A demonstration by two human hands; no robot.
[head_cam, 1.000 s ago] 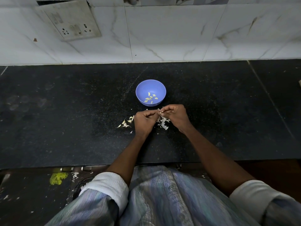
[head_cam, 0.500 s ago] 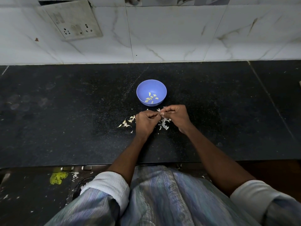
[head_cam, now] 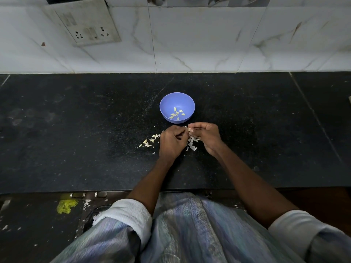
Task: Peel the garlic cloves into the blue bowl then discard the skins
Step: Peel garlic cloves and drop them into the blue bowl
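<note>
A small blue bowl [head_cam: 167, 103] stands on the black counter, with several peeled garlic cloves [head_cam: 176, 114] lying in its bottom. Just in front of it my left hand [head_cam: 171, 142] and my right hand [head_cam: 206, 134] meet, fingers curled, pinching a small garlic clove [head_cam: 189, 130] between their fingertips; only a pale sliver of it shows. White garlic skins [head_cam: 149, 142] lie scattered on the counter to the left of my left hand, and more skins [head_cam: 191, 145] lie under and between both hands.
The black counter [head_cam: 76, 130] runs wide to both sides, backed by a white tiled wall [head_cam: 209, 44] with a socket plate [head_cam: 83, 23]. Below the counter's front edge the floor shows a yellow scrap [head_cam: 66, 205] and skin bits.
Both hands stay together over the skins; the fingers have shifted slightly on the clove, with the right hand's fingertips a little higher. The bowl has not moved.
</note>
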